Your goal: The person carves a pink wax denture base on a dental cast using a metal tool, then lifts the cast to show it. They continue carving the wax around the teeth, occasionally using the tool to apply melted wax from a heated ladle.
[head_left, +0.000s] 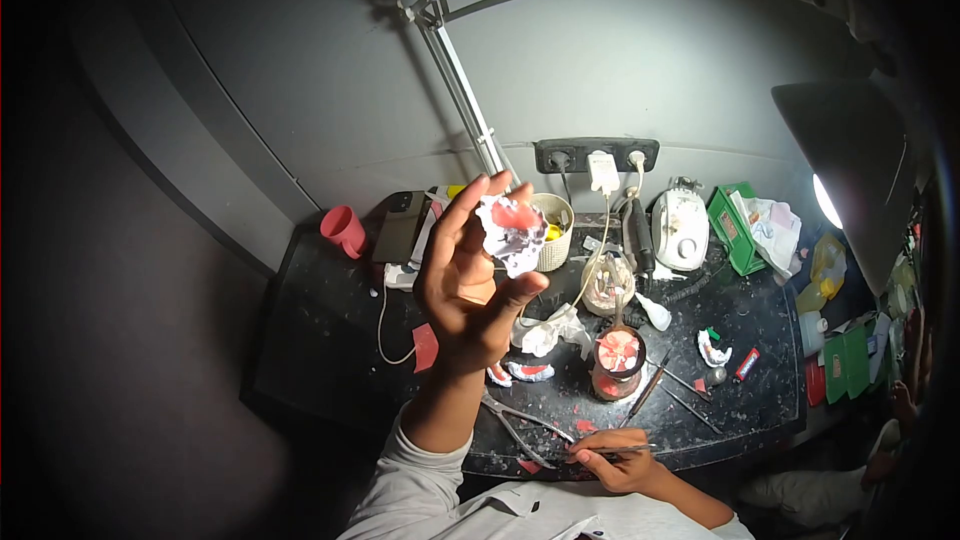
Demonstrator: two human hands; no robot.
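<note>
My left hand (465, 280) is raised above the bench, fingers and thumb closed around the edges of a white dental cast (512, 248) with pink wax (516, 216) on it. Low at the bench's front edge, my right hand (618, 462) pinches a thin metal wax carver (625, 449), whose tip I cannot make out. Just left of that hand lie large metal pliers (522, 420). Behind it stands a round pot (617, 380) with pink and white pieces on top. More white-and-pink dental pieces (530, 372) rest below my left hand.
Slim tools (650, 387) lie right of the pot, near a U-shaped dental piece (712, 350) and a red lighter (747, 365). A pink mug (343, 230), a basket (553, 240), a white control unit (680, 228) and green boxes (738, 230) stand behind. A lamp arm (460, 80) reaches overhead.
</note>
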